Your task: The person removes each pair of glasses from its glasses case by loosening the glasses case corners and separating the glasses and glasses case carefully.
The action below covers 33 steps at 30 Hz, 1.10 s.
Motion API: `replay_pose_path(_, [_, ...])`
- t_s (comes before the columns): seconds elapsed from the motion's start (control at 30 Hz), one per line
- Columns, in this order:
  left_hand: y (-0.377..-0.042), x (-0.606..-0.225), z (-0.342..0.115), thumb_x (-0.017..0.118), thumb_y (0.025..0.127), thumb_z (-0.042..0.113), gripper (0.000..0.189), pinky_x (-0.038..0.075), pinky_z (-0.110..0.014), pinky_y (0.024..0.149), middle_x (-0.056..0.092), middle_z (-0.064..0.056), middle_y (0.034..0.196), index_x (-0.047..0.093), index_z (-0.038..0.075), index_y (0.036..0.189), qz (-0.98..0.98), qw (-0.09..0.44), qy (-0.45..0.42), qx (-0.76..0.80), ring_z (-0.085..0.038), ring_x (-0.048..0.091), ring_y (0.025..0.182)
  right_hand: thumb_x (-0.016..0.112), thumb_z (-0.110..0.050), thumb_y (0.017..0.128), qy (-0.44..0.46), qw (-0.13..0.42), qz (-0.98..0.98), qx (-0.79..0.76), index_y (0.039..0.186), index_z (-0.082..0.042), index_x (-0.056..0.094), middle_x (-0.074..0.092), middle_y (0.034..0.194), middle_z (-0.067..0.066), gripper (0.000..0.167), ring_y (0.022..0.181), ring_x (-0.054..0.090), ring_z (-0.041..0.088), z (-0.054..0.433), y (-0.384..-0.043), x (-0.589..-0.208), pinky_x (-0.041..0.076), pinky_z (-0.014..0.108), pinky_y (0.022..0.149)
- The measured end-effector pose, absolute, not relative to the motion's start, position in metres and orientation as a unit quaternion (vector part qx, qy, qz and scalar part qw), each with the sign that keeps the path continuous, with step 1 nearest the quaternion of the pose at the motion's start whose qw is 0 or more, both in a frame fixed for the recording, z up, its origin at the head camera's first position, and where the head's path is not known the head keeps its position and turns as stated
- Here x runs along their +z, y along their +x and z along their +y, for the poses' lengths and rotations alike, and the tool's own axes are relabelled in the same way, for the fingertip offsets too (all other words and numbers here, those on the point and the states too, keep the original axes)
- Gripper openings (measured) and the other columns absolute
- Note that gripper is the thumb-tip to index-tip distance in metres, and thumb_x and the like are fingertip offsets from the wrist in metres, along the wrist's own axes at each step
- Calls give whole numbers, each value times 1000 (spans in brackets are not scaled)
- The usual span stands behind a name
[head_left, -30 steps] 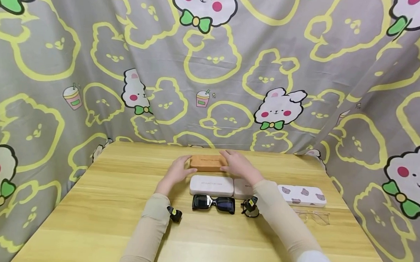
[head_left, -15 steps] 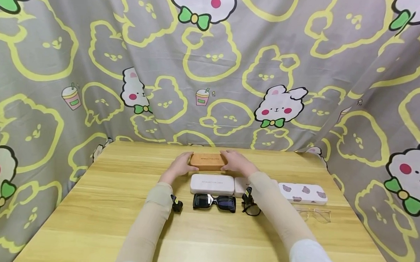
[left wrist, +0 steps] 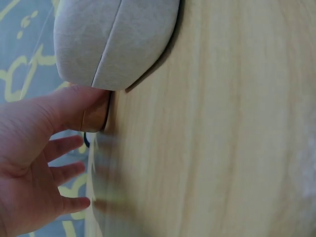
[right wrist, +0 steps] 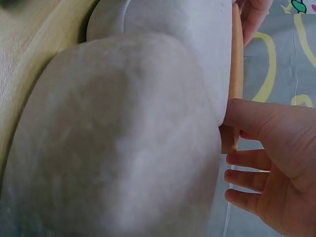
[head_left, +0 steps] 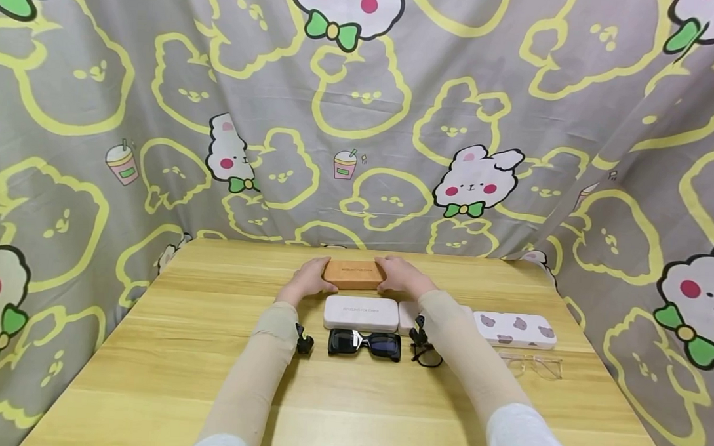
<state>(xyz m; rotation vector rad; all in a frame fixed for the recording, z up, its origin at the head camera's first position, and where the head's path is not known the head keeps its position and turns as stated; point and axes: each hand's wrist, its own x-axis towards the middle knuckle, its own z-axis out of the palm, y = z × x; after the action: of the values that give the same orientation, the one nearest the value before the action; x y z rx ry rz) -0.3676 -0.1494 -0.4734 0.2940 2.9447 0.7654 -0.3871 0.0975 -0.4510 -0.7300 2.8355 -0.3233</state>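
Observation:
A brown glasses case [head_left: 355, 275] lies near the table's far edge, with a hand at each of its short ends. My left hand [head_left: 308, 279] holds its left end between thumb and fingers. On the opposite end, my right hand [head_left: 402, 277] holds it the same way. In the left wrist view, the thumb meets the brown case [left wrist: 96, 116] while the other fingers of the left hand [left wrist: 24, 153] spread apart. The right wrist view shows the right hand [right wrist: 281, 158] with its thumb at the brown case [right wrist: 237, 64], partly hidden behind pale cases.
Nearer me lie a pale glasses case [head_left: 361, 313], another pale case [head_left: 408, 315] partly behind the right sleeve, and a white bear-print case [head_left: 515, 329]. Before them are black sunglasses [head_left: 364, 345], dark-rimmed glasses [head_left: 428, 357] and clear-framed glasses [head_left: 532, 365]. A patterned curtain [head_left: 360, 138] surrounds the table.
Both hands stay at the ends of the brown case. The wrists have turned slightly, and the right fingers have slid outward from the case's top toward its end.

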Motion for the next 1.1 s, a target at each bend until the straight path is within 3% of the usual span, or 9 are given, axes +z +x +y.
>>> replay_pose_path(0.4, [-368,-475,-151,81,79,34,84,38,-59,106,44,-15,151,40,10,149,967,39,92,234,-38,40,139,75,-23,85,-255,87,959,-90,147,-4,38,50,143,22,75,129,52,36,93,-387,-451,41,46,111])
replay_pose_path(1.1, [-368,-468,-156,81,76,41,88,27,-68,109,38,-12,156,40,15,149,976,31,83,200,-40,33,142,74,-24,87,-256,75,960,-89,147,-4,40,50,144,20,71,130,51,35,89,-387,-450,41,46,111])
